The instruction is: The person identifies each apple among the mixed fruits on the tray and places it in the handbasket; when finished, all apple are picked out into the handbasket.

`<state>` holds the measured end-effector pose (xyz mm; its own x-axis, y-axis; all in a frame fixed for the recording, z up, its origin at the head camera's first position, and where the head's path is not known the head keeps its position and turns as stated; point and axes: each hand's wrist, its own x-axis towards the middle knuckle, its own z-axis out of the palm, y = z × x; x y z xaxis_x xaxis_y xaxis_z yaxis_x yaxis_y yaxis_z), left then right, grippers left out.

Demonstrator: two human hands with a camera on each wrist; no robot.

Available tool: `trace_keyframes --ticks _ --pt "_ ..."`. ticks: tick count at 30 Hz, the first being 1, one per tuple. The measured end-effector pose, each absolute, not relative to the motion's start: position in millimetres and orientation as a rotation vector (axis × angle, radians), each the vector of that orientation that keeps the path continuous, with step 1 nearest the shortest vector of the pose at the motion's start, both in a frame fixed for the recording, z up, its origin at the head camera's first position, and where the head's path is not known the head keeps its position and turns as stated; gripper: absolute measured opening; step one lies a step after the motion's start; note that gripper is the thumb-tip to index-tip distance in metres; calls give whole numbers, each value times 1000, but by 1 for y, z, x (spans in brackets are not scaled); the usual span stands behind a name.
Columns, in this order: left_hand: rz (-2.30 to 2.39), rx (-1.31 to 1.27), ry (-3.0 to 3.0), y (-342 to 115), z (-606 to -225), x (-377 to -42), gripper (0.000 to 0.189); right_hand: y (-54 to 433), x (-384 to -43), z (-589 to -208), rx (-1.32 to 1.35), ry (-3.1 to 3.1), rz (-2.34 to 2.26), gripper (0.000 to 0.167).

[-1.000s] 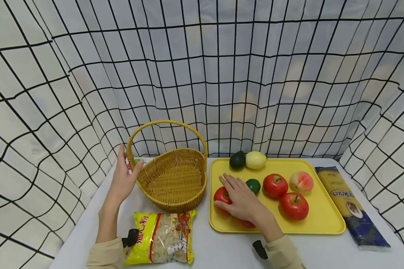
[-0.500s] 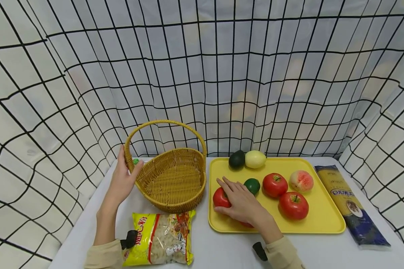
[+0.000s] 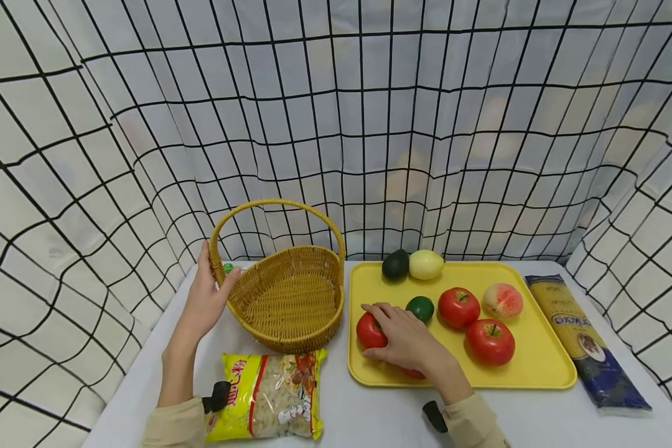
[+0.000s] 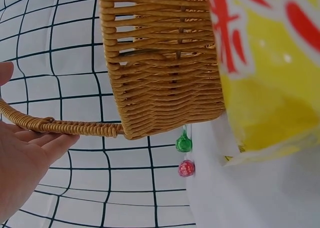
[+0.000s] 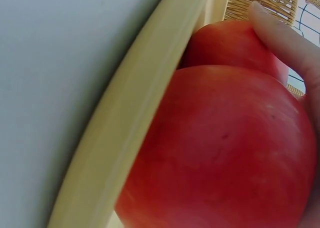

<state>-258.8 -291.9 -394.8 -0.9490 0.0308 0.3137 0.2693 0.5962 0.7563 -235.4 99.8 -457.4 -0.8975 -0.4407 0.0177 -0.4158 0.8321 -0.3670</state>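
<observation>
A wicker basket (image 3: 288, 298) with an arched handle (image 4: 75, 128) stands left of centre. My left hand (image 3: 206, 305) touches the handle's left side, its fingers straight along it and the thumb apart. On a yellow tray (image 3: 537, 367), my right hand (image 3: 403, 339) holds a round red fruit (image 3: 371, 331) at the near left corner, fingers bent over its top. In the right wrist view, the thumb (image 5: 280, 35) lies against that fruit. A larger red apple (image 5: 225, 148) sits in front of it, mostly hidden under my hand in the head view.
The tray also bears a dark avocado (image 3: 395, 266), a lemon (image 3: 425, 265), a green fruit (image 3: 420, 308), a tomato (image 3: 458, 308), an apple (image 3: 490, 343) and a peach (image 3: 503, 301). A yellow food bag (image 3: 274, 398) lies before the basket; a blue-gold packet (image 3: 588, 342) lies right.
The right hand's fingers, straighter over the round red fruit before, are now bent down round it. The left hand stays at the basket handle, and the basket stands where it was.
</observation>
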Motion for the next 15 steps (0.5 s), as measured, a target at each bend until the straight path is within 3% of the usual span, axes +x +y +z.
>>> trace_keyframes --ticks 15 --pt "-1294 -254 -2566 -293 -391 -256 90 96 -232 -454 -687 2876 -590 80"
